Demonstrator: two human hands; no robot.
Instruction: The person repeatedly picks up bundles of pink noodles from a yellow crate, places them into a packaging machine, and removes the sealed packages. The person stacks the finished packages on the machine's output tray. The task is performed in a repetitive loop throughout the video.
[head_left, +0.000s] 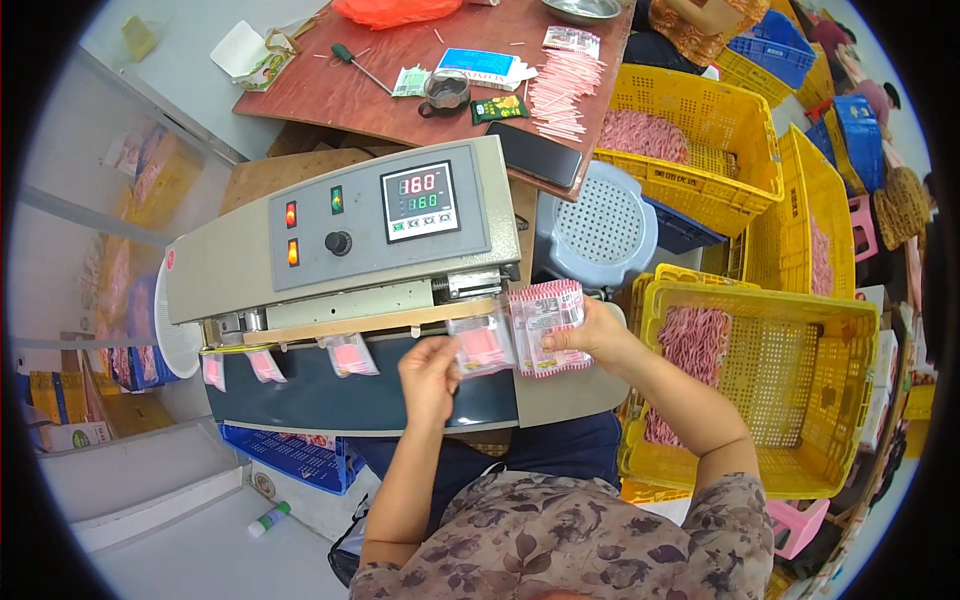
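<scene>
In front of me stands a grey band sealing machine [380,230] with a lit display and a knob. My right hand [600,338] grips a stack of small clear packets [546,318] with pink-striped edges, its thumb across the front. Just left of the stack, a single packet with pink contents [482,346] hangs at the machine's sealing edge. Closed fingers of my left hand [430,378] pinch this packet's lower left side. Farther left, several spaced packets [350,355] hang along the same edge, above the dark slanted panel [300,400].
A red-brown table [400,50] behind the machine bears a screwdriver [362,68], pink sticks [568,92] and a phone [537,152]. Yellow crates [760,470] with pink packets stand at right, beside a grey-blue stool [598,215]. A blue crate [290,455] sits below left. Other people are at the far right.
</scene>
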